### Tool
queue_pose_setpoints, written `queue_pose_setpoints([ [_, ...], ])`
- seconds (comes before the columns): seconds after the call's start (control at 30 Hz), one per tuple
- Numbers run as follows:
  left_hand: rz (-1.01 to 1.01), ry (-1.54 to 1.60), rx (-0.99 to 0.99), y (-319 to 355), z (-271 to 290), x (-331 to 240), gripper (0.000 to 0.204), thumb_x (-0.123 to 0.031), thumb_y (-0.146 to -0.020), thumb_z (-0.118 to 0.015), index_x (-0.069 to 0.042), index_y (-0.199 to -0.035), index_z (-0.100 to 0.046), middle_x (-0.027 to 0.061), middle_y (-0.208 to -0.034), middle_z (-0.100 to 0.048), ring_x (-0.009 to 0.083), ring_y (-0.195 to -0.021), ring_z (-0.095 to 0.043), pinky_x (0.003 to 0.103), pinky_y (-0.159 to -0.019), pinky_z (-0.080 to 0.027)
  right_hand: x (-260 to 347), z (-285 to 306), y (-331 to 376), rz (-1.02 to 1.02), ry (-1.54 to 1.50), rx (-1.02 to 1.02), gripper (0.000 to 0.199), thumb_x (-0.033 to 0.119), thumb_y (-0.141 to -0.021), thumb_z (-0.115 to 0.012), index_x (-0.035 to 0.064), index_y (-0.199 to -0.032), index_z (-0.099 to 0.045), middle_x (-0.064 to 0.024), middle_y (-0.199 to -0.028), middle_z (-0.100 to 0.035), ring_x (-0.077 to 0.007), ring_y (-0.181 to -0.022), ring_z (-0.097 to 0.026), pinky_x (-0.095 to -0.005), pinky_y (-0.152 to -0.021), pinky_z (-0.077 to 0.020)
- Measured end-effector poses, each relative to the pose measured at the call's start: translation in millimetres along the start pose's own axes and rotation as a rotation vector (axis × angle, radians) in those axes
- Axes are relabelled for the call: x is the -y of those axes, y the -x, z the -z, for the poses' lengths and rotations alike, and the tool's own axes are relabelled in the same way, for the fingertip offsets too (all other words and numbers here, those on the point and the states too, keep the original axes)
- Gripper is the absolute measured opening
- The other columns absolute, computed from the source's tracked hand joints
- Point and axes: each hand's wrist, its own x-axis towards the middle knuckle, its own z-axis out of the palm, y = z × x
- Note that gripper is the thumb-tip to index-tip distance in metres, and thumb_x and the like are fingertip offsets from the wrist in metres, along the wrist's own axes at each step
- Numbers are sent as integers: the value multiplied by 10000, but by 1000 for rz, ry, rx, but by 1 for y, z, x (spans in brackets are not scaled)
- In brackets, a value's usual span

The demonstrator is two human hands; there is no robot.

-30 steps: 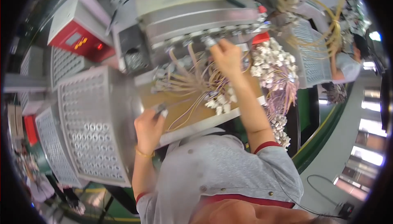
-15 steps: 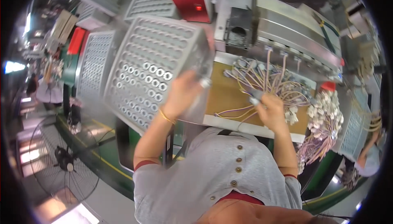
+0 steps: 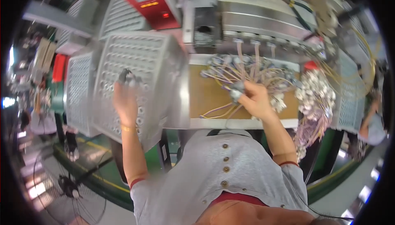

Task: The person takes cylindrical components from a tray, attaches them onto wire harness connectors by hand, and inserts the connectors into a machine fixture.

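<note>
My left hand (image 3: 126, 103) is over the pale grey tray (image 3: 164, 72), whose rows of round holes hold several metallic ring-shaped parts. Motion smears its fingers; something dark grey shows at the fingertips, and I cannot tell whether it is held. On the right, my right hand (image 3: 258, 100) is closed over the brown work board (image 3: 201, 95), pinching a small grey piece (image 3: 237, 86) between thumb and fingers. A whitish covering shows on the thumb tip. Beside it spreads a fan of thin yellow and purple wires (image 3: 251, 70) with grey and white ends.
Behind the board stands a metal fixture (image 3: 263, 17) with wires plugged along its front. Green-handled pliers (image 3: 298, 11) lie on top. A red device (image 3: 150, 2) stands behind the tray. White connectors on wires (image 3: 314, 89) hang in a bundle at the right. A second tray (image 3: 80, 89) sits farther left.
My left hand has moved left, from the tray's right side to over its holes. My right hand stays by the wires, still pinching. The whole view has shifted.
</note>
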Motion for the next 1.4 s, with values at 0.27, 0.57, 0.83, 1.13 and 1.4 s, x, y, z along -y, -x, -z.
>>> queue_pose_setpoints([
  [0.27,342,726,650,71,-123,-36,332,-18,-793,-549,1,-1118,-490,107,-1066,-558,166,-842,-573,261,-613,-493,7,-5,-1,76,108,-65,68,51,-738,-590,-10,-769,-582,8,-627,-548,-28,-569,-460,-193,-488,-379],
  [0.57,270,843,715,78,-141,-48,349,-28,-803,-562,34,-1135,-473,120,-1074,-552,153,-869,-560,251,-613,-497,3,0,7,43,-84,-127,78,51,-704,-619,-8,-696,-568,22,-584,-519,-10,-551,-421,-178,-469,-349],
  [0.83,36,652,639,81,-143,-59,267,9,-784,-579,58,-1044,-539,87,-972,-578,122,-853,-550,239,-723,-467,16,6,4,237,73,-116,103,34,-651,-586,-4,-612,-497,13,-514,-450,-28,-506,-375,-218,-433,-307],
  [1.13,427,898,641,75,-157,-62,197,-52,-816,-546,16,-1000,-564,54,-903,-597,97,-742,-557,222,-586,-460,31,6,9,-93,-183,-79,83,49,-695,-569,0,-756,-543,28,-592,-455,-27,-617,-422,-195,-517,-345],
  [1.4,369,705,837,108,-186,-47,440,-139,-778,-594,-12,-1170,-442,113,-987,-571,166,-761,-576,289,-617,-465,17,40,11,-131,73,-266,104,44,-715,-589,2,-809,-583,16,-651,-541,-47,-622,-486,-198,-532,-395],
])
